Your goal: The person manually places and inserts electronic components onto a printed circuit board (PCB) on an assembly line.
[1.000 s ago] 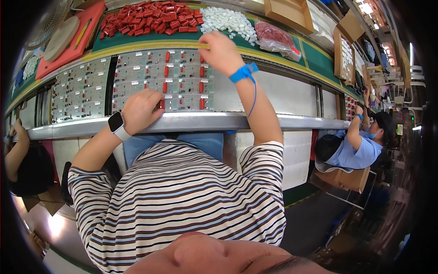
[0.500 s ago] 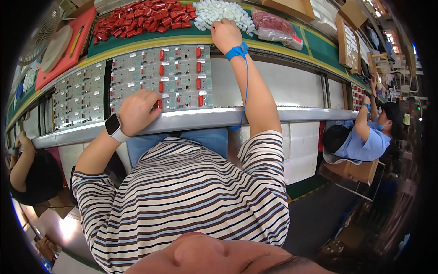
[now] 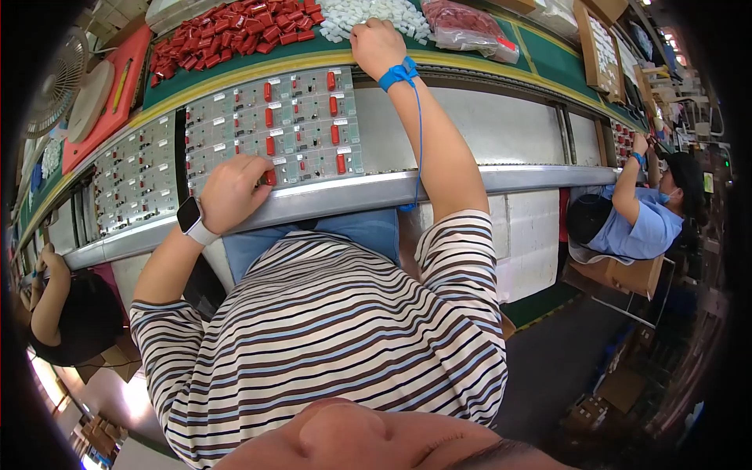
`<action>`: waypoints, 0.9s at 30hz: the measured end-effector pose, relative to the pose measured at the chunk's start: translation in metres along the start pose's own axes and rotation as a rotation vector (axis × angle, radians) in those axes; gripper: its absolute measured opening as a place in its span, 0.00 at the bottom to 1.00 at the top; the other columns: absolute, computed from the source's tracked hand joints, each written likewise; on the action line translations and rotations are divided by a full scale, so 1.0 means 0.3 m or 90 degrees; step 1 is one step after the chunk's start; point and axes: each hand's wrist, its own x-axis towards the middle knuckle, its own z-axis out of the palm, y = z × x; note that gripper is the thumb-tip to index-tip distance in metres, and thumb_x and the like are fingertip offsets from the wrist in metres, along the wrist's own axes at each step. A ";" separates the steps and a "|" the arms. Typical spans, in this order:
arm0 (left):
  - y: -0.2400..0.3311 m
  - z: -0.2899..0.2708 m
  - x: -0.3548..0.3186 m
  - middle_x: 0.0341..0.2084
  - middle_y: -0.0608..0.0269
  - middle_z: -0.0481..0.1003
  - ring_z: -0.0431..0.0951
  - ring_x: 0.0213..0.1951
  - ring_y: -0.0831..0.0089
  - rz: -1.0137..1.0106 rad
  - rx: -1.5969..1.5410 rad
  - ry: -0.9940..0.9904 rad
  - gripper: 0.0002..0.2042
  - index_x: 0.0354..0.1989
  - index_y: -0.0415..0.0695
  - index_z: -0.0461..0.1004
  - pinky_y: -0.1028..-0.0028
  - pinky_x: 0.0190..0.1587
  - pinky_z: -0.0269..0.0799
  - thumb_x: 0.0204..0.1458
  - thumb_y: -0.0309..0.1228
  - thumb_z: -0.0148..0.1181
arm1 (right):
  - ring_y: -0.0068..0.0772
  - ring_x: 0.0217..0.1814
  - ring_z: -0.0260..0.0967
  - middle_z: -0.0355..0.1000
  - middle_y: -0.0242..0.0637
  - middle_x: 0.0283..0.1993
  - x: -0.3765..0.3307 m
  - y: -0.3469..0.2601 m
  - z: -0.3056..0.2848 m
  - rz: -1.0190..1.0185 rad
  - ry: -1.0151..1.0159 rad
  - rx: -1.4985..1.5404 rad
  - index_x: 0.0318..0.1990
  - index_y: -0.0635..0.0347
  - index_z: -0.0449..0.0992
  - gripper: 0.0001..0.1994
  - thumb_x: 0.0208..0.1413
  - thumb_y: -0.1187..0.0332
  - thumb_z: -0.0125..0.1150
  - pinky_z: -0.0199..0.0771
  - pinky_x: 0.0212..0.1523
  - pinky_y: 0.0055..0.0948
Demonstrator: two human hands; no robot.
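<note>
My left hand (image 3: 235,189) rests at the near edge of a panel of circuit boards (image 3: 227,133). Its thumb and fingers close on a red capacitor (image 3: 271,178), at the near end of a column of similar red ones. My right hand (image 3: 377,47) reaches to the near edge of a pile of small white parts (image 3: 403,19). Those fingers are curled in, and whatever they hold is hidden. A blue wrist strap (image 3: 399,74) with a cord circles my right wrist. Left of the white pile lies a heap of red capacitors (image 3: 235,35).
A metal rail (image 3: 337,190) runs along the conveyor's near side. Another panel (image 3: 135,172) sits to the left. Beyond are a bag of red parts (image 3: 470,30), a red board (image 3: 110,94) and a fan (image 3: 59,82). A co-worker (image 3: 638,223) sits at the right.
The whole view has shifted slightly. My left hand stays at the same red capacitor, and my right hand remains at the white pile with its fingers curled.
</note>
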 end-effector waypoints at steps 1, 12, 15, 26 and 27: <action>-0.006 0.001 -0.002 0.30 0.54 0.74 0.74 0.33 0.56 0.001 -0.001 -0.010 0.12 0.34 0.39 0.71 0.65 0.37 0.70 0.39 0.24 0.60 | 0.44 0.40 0.68 0.72 0.41 0.32 0.000 -0.001 0.001 0.000 -0.001 -0.005 0.27 0.56 0.79 0.07 0.44 0.65 0.58 0.72 0.38 0.38; 0.006 -0.012 0.003 0.31 0.53 0.74 0.74 0.35 0.56 0.048 -0.003 -0.070 0.12 0.35 0.38 0.71 0.65 0.38 0.70 0.38 0.23 0.60 | 0.45 0.40 0.68 0.72 0.41 0.32 0.001 -0.003 0.003 0.003 -0.010 0.003 0.27 0.56 0.79 0.07 0.45 0.66 0.57 0.72 0.37 0.38; 0.016 -0.007 -0.007 0.31 0.54 0.74 0.73 0.35 0.57 0.036 0.012 -0.038 0.13 0.35 0.38 0.71 0.65 0.38 0.70 0.38 0.23 0.61 | 0.45 0.40 0.68 0.72 0.41 0.32 0.003 0.000 0.009 0.001 -0.006 -0.004 0.27 0.56 0.79 0.07 0.45 0.66 0.57 0.72 0.37 0.38; 0.002 -0.022 -0.009 0.29 0.56 0.73 0.73 0.32 0.59 -0.013 -0.005 0.001 0.13 0.37 0.40 0.71 0.67 0.35 0.70 0.39 0.24 0.61 | 0.43 0.41 0.67 0.72 0.40 0.33 -0.003 0.002 0.026 -0.002 0.014 -0.013 0.28 0.54 0.79 0.06 0.44 0.68 0.57 0.72 0.38 0.38; 0.002 -0.019 -0.006 0.29 0.56 0.73 0.73 0.32 0.59 -0.009 -0.006 -0.002 0.13 0.37 0.40 0.71 0.67 0.35 0.70 0.39 0.24 0.61 | 0.43 0.41 0.67 0.72 0.40 0.33 -0.005 0.004 0.030 0.002 0.013 -0.015 0.28 0.54 0.79 0.06 0.44 0.68 0.57 0.72 0.38 0.38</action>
